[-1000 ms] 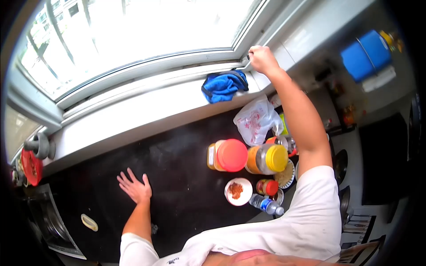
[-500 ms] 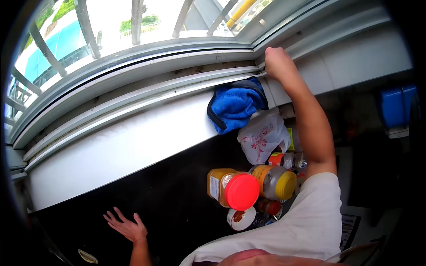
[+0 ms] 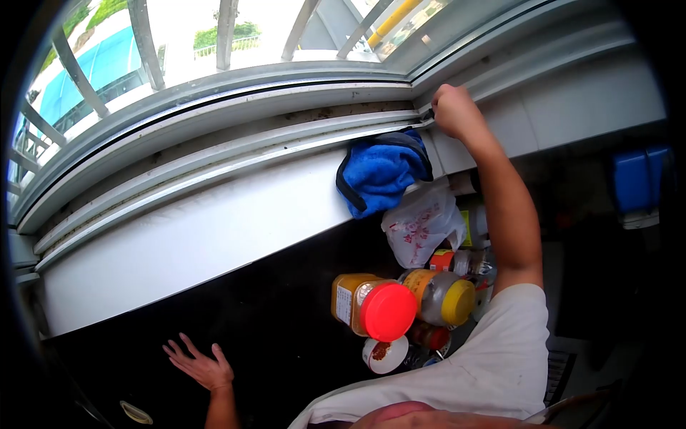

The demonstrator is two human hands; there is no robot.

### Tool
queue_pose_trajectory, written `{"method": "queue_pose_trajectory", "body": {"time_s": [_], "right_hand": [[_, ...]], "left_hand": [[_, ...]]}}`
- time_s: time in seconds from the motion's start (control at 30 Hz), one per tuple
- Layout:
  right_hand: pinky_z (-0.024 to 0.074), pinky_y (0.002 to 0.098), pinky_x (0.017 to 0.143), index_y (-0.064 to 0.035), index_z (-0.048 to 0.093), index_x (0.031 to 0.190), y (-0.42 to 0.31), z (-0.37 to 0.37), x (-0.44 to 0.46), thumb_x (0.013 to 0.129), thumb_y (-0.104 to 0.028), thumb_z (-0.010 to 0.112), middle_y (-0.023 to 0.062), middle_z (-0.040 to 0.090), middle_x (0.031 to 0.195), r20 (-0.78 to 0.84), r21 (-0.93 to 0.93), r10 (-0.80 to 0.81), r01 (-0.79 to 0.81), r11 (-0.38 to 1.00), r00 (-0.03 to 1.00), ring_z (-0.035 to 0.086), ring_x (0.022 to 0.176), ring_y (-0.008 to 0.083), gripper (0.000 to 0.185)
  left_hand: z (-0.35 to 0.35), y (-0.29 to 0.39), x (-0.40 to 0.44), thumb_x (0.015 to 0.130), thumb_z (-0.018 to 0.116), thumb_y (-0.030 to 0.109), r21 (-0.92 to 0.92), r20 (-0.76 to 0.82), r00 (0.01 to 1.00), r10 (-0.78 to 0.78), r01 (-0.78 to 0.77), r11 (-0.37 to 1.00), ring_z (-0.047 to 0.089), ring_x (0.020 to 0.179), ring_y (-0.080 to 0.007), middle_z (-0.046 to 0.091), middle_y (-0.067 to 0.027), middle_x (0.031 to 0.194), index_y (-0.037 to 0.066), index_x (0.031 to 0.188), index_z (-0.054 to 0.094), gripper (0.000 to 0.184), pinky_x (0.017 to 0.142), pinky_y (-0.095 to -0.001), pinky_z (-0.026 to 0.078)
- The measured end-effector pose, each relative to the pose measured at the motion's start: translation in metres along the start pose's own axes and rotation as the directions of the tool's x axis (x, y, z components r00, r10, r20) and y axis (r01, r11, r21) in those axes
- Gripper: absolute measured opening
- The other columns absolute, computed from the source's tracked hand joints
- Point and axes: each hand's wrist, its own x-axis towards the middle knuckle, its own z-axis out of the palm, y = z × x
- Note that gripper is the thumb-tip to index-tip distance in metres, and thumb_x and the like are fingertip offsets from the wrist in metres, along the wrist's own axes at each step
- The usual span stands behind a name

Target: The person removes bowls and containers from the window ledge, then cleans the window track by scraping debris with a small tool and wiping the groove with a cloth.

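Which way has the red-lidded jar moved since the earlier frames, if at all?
No: judged against the white sill, the red-lidded jar shows no clear shift either way; the camera view changed.

- One camera, worn on the person's head, looks forward and steeply down.
- It faces the window (image 3: 271, 71), which fills the top of the view; the sill (image 3: 214, 229) crosses below on a slant, climbing to the right.
- The counter (image 3: 271, 307) lies lower, seen from above.
- The shirt (image 3: 443, 372) comes in at the bottom edge, close to the lens.
- Both hands fall within this view: the right hand (image 3: 457, 113) high, right of centre, the left hand (image 3: 201, 366) low at left.
- Straight edges bow, as through a wide lens; black rounds off the corners.
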Motion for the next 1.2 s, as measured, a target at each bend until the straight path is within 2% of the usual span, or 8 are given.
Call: {"method": "queue_pose_trajectory", "body": {"time_s": [0.2,0.4,0.6,0.7,0.8,0.9,1.0,1.2], "right_hand": [[0.0541,0.0471,0.066,0.0077,0.062,0.065,-0.006,0.015,0.002,0.072,0.003,0.053,0.0297,0.063,0.070,0.139,0.148,0.095,-0.115,0.982,0.986,0.064,0.070,0.0466,0.013],[0.0436,0.0372,0.037,0.0081,0.062,0.064,-0.006,0.014,-0.016,0.075,0.002,0.050,0.0158,0.059,0.055,0.226,0.527,0.341,-0.409,0.745,0.913,0.056,0.038,0.0231,0.018],[0.0404,0.0339,0.035,0.0074,0.064,0.068,-0.001,0.032,-0.037,0.082,-0.002,0.051,0.0101,0.060,0.054,0.156,0.758,0.385,-0.360,0.543,0.910,0.053,0.037,0.0171,0.021],[0.0421,0.0325,0.038,0.0061,0.067,0.071,0.003,0.036,-0.044,0.084,-0.004,0.051,0.0080,0.062,0.057,0.073,0.715,0.348,-0.292,0.635,0.935,0.053,0.039,0.0141,0.023],[0.0492,0.0376,0.048,0.0050,0.069,0.078,0.008,0.038,-0.046,0.086,-0.007,0.054,0.0139,0.065,0.061,0.013,0.688,0.368,-0.275,0.671,0.930,0.061,0.047,0.0258,0.021],[0.0532,0.0453,0.063,0.0039,0.069,0.082,0.007,0.034,-0.047,0.085,-0.008,0.057,0.0234,0.066,0.070,-0.301,0.398,0.176,-0.045,0.916,0.937,0.066,0.067,0.0406,0.017],[0.0513,0.0498,0.075,0.0034,0.068,0.083,0.000,0.018,-0.040,0.084,-0.009,0.058,0.0279,0.064,0.079,-0.288,0.216,0.078,-0.015,0.976,0.954,0.063,0.084,0.0460,0.016],[0.0522,0.0479,0.073,0.0042,0.067,0.084,0.001,0.041,-0.024,0.085,-0.010,0.056,0.0275,0.064,0.078,-0.226,0.159,0.031,0.005,0.987,0.974,0.065,0.080,0.0438,0.018]], "left_hand": [[0.000,-0.001,0.000,0.091,0.054,0.039,0.000,-0.004,1.000,0.001,-0.001,1.000,0.012,0.147,-0.0430,0.019,-0.0235,0.156,0.008,0.153,0.025,0.075,0.118,-0.0584,0.012],[0.001,-0.001,0.000,0.091,0.054,0.039,0.002,-0.003,1.000,-0.002,0.002,1.000,0.012,0.147,-0.0429,0.020,-0.0235,0.156,0.008,0.153,0.026,0.075,0.118,-0.0585,0.012],[0.003,-0.003,-0.001,0.089,0.055,0.042,0.017,0.008,1.000,0.004,-0.004,1.000,0.010,0.147,-0.0436,0.017,-0.0246,0.156,0.009,0.154,0.022,0.080,0.118,-0.0595,0.012],[0.002,-0.003,0.000,0.090,0.054,0.042,0.016,-0.004,1.000,0.005,-0.005,1.000,0.011,0.147,-0.0435,0.018,-0.0242,0.156,0.009,0.154,0.023,0.078,0.118,-0.0591,0.012],[0.003,-0.002,-0.001,0.091,0.053,0.041,0.014,-0.017,1.000,0.001,-0.001,1.000,0.012,0.147,-0.0431,0.020,-0.0232,0.156,0.009,0.154,0.025,0.075,0.118,-0.0582,0.012],[0.006,-0.005,-0.002,0.092,0.052,0.041,0.008,-0.023,1.000,0.009,-0.009,1.000,0.011,0.147,-0.0429,0.020,-0.0230,0.156,0.009,0.154,0.024,0.075,0.118,-0.0583,0.012],[0.006,-0.004,-0.002,0.092,0.052,0.041,0.008,-0.020,1.000,0.009,-0.009,1.000,0.011,0.147,-0.0426,0.019,-0.0228,0.157,0.010,0.154,0.024,0.075,0.118,-0.0582,0.012],[0.004,-0.003,-0.001,0.092,0.052,0.042,0.020,-0.008,1.000,-0.001,0.001,1.000,0.010,0.148,-0.0419,0.018,-0.0225,0.157,0.010,0.154,0.024,0.075,0.118,-0.0576,0.011]]}}
